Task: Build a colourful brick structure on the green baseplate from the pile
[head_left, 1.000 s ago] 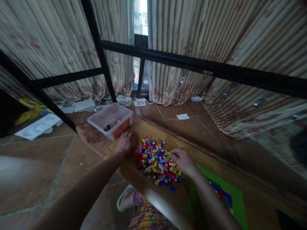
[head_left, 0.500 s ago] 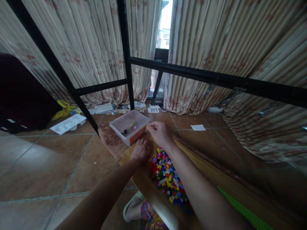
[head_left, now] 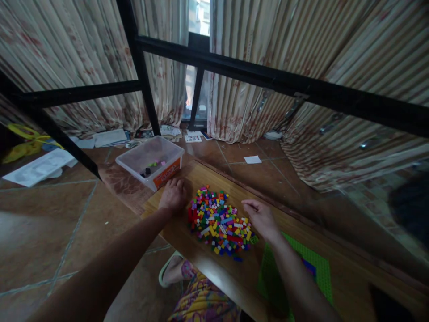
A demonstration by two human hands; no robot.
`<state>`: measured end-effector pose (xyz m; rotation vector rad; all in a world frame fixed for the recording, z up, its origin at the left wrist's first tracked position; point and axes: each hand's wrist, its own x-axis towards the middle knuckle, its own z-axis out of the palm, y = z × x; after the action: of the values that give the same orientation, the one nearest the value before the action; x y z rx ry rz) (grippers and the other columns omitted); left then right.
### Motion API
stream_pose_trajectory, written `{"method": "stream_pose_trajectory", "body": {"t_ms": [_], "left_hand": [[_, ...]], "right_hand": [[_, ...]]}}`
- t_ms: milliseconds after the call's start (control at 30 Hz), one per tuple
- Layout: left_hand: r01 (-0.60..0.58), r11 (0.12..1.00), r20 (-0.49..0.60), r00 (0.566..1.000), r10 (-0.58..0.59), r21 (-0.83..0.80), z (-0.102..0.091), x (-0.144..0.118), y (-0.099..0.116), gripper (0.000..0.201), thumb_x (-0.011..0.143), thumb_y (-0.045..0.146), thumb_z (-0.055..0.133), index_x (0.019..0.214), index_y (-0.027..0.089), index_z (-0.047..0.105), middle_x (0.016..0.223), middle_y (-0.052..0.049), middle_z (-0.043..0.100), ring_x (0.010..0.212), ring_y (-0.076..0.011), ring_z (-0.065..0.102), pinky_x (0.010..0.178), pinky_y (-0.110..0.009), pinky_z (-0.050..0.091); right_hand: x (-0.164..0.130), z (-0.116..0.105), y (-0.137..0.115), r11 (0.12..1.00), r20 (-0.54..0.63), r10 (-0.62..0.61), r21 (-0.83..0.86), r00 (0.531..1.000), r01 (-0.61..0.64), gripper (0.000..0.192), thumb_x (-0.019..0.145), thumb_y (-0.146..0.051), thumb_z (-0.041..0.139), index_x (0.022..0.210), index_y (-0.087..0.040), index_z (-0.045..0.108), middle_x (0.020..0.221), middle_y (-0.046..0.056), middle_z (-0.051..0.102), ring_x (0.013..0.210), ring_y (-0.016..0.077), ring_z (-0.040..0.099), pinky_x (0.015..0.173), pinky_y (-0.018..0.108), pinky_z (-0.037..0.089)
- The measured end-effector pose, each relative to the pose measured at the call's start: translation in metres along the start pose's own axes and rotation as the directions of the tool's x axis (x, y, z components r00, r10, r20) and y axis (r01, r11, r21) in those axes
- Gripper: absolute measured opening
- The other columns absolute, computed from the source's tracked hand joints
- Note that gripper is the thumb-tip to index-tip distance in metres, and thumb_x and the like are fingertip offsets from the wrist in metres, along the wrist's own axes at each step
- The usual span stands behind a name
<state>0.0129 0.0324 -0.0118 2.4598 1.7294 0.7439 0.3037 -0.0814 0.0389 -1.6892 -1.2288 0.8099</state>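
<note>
A heap of small bricks in many colours [head_left: 219,222] lies on a low wooden table [head_left: 187,243]. My left hand [head_left: 173,195] rests palm down on the table at the heap's left edge, holding nothing. My right hand [head_left: 260,218] hovers at the heap's right edge, fingers loosely curled, thumb and forefinger near each other; whether a brick sits between them cannot be made out. A clear plastic box [head_left: 151,162] with an orange label stands on the floor just beyond my left hand, a few bricks inside. A green baseplate [head_left: 295,273] lies under my right forearm.
Black metal bars [head_left: 234,69] cross in front of striped curtains [head_left: 268,53]. Papers [head_left: 40,165] and a small white sheet [head_left: 252,159] lie on the brown tiled floor. My foot in a sandal [head_left: 174,270] shows below the table's near edge.
Half a second ago my right hand was stretched over the clear box; it has come back to the right side of the heap. My left hand stayed put. The view swung.
</note>
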Motion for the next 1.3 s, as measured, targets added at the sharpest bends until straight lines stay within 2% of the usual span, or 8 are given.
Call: {"method": "stream_pose_trajectory", "body": {"t_ms": [100,267,367,567,733,933,1167,1300], "left_hand": [[-0.001,1.0,-0.004,1.0,0.001,0.016,0.0,0.0,0.001,0.027,0.087,0.022,0.038,0.101,0.013,0.059,0.108,-0.016,0.059,0.103,-0.0282,0.052,0.096,-0.043,0.042],[0.0,0.999,-0.004,1.0,0.0,0.04,-0.002,0.0,0.002,0.024,0.085,0.022,0.042,0.1,0.014,0.06,0.105,-0.014,0.06,0.101,-0.0274,0.052,0.094,-0.043,0.043],[0.003,0.999,-0.008,1.0,-0.002,0.05,-0.002,0.0,0.002,0.023,0.085,0.022,0.043,0.099,0.015,0.06,0.106,-0.013,0.06,0.102,-0.0271,0.052,0.096,-0.042,0.043],[0.004,0.998,-0.012,1.0,-0.004,0.061,-0.001,0.0,0.002,0.024,0.085,0.022,0.043,0.099,0.013,0.06,0.106,-0.014,0.06,0.101,-0.0275,0.052,0.095,-0.042,0.043],[-0.003,0.998,-0.017,1.0,0.004,0.057,0.0,0.001,0.002,0.024,0.084,0.021,0.043,0.1,0.013,0.06,0.105,-0.014,0.061,0.103,-0.027,0.053,0.096,-0.042,0.042],[-0.004,0.999,-0.019,1.0,0.005,0.054,-0.002,0.001,0.003,0.023,0.084,0.021,0.044,0.1,0.014,0.06,0.105,-0.014,0.061,0.102,-0.027,0.053,0.095,-0.042,0.043],[0.005,0.998,-0.016,1.0,-0.004,0.061,-0.002,0.0,0.004,0.025,0.085,0.022,0.043,0.101,0.013,0.06,0.107,-0.015,0.06,0.102,-0.0275,0.053,0.094,-0.042,0.043],[0.012,0.998,-0.013,1.0,-0.011,0.061,-0.002,-0.001,0.004,0.024,0.085,0.022,0.044,0.1,0.013,0.06,0.106,-0.014,0.06,0.101,-0.0273,0.053,0.094,-0.042,0.044]], "right_hand": [[-0.001,0.007,0.006,0.987,0.093,-0.022,-0.159,0.995,0.037,0.018,0.074,-0.033,0.061,0.085,-0.022,0.071,0.083,0.003,0.072,0.076,0.02,0.065,0.071,0.032,0.049],[-0.003,0.021,-0.001,0.882,0.181,0.012,-0.465,0.983,0.074,0.018,0.078,-0.024,0.061,0.094,-0.022,0.07,0.087,0.003,0.071,0.08,0.0186,0.065,0.071,0.029,0.045],[-0.003,0.022,-0.001,0.84,0.192,0.025,-0.536,0.981,0.083,0.018,0.079,-0.021,0.06,0.094,-0.022,0.069,0.088,0.003,0.07,0.081,0.0181,0.065,0.071,0.027,0.044],[-0.005,0.021,0.004,0.859,0.187,0.013,-0.506,0.982,0.085,0.011,0.082,-0.026,0.057,0.083,-0.021,0.067,0.083,0.003,0.069,0.078,0.0176,0.064,0.068,0.027,0.044],[-0.007,0.02,0.001,0.851,0.179,-0.014,-0.514,0.984,0.106,0.016,0.081,-0.026,0.059,0.095,-0.022,0.066,0.085,0.002,0.068,0.078,0.0175,0.063,0.069,0.027,0.043],[-0.002,0.022,-0.002,0.836,0.252,-0.062,-0.516,0.966,0.188,0.021,0.079,-0.022,0.062,0.1,-0.022,0.068,0.089,0.003,0.064,0.078,0.0169,0.062,0.07,0.027,0.043],[0.007,0.018,0.0,0.817,0.339,-0.092,-0.512,0.936,0.265,0.012,0.079,-0.021,0.062,0.089,-0.022,0.068,0.086,0.002,0.063,0.078,0.0165,0.061,0.07,0.027,0.042],[0.011,0.016,-0.003,0.784,0.406,-0.105,-0.528,0.908,0.327,0.015,0.081,-0.021,0.061,0.094,-0.022,0.068,0.087,0.002,0.063,0.079,0.0167,0.06,0.072,0.027,0.042]]}}
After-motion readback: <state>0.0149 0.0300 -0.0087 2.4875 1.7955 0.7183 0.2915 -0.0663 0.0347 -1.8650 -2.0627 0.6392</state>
